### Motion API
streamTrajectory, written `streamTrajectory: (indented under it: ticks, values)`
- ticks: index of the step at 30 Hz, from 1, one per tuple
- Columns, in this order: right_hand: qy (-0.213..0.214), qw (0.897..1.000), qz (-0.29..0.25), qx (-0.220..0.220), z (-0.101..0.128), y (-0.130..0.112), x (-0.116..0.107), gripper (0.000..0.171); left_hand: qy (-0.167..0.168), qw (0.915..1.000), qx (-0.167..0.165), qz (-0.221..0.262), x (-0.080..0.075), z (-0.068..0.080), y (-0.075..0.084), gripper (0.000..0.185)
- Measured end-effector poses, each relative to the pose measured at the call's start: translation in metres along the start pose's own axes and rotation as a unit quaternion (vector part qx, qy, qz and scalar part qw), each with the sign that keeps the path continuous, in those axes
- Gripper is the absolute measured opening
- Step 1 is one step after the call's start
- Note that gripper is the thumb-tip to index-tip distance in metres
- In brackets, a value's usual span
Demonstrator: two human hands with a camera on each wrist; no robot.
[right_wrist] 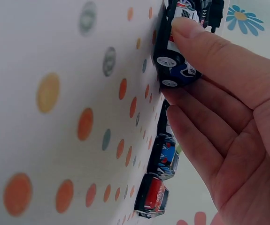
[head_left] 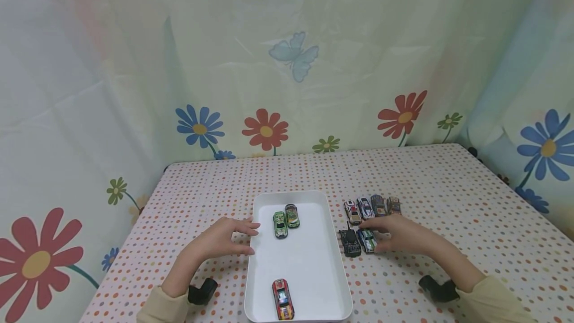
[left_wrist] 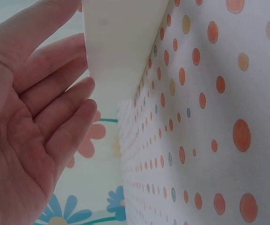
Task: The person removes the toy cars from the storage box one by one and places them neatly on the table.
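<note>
My right hand [head_left: 401, 233] is at a toy car [head_left: 366, 240] with white, green and blue markings, on the table right of the white tray. In the right wrist view the thumb lies on one side of this car [right_wrist: 181, 47] and the fingers go behind it, pinching it. A black toy tank [head_left: 350, 242] stands just to its left. My left hand [head_left: 224, 238] is at the tray's left wall [left_wrist: 120, 42], fingers loosely extended and fingertips touching or close to the rim. Inside the tray [head_left: 309, 268] lie a green car [head_left: 280, 225], a dark green-yellow car [head_left: 292, 216] and a red car [head_left: 283, 299].
Behind the right hand stands a row of several toy cars, among them a red-white one [head_left: 353, 212], a white one [head_left: 365, 207] and a blue one [head_left: 378, 205]. A dotted cloth [head_left: 448, 188] covers the table. A flowered curtain [head_left: 358, 64] hangs behind it.
</note>
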State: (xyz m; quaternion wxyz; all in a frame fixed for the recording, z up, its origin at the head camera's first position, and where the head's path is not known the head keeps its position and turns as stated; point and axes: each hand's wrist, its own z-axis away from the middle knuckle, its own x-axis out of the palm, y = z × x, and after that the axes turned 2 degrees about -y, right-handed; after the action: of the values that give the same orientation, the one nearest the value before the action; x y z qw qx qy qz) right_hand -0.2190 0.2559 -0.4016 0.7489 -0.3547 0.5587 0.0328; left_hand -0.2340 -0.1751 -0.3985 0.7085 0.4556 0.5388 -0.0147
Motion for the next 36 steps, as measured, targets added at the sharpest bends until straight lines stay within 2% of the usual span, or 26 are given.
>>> streamTrajectory:
  ticks: [11, 16, 21, 24, 27, 36]
  values:
    - [-0.001, 1.000, -0.002, 0.001, 0.003, 0.000, -0.002, 0.057, 0.005, 0.9999, -0.002, -0.010, 0.001, -0.001, 0.000, 0.041]
    - [0.038, 0.999, 0.002, -0.017, -0.004, -0.012, -0.015, 0.052, 0.005, 0.9999, -0.004, -0.010, 0.001, -0.001, 0.000, 0.040]
    - [0.097, 0.993, -0.014, -0.068, -0.028, -0.037, -0.020, 0.051, 0.004, 0.9999, -0.008, -0.010, 0.001, 0.000, 0.000, 0.040]
    - [0.108, 0.989, -0.025, -0.101, -0.048, -0.053, -0.018, 0.049, 0.002, 1.0000, -0.004, -0.004, 0.002, 0.000, 0.000, 0.041]
    - [0.096, 0.988, -0.029, -0.116, -0.069, -0.067, -0.015, 0.049, 0.003, 1.0000, -0.003, -0.004, 0.002, -0.001, -0.001, 0.041]
    - [0.023, 0.996, 0.012, -0.090, -0.123, -0.088, 0.008, 0.047, 0.002, 1.0000, -0.003, 0.000, 0.001, 0.000, -0.002, 0.040]
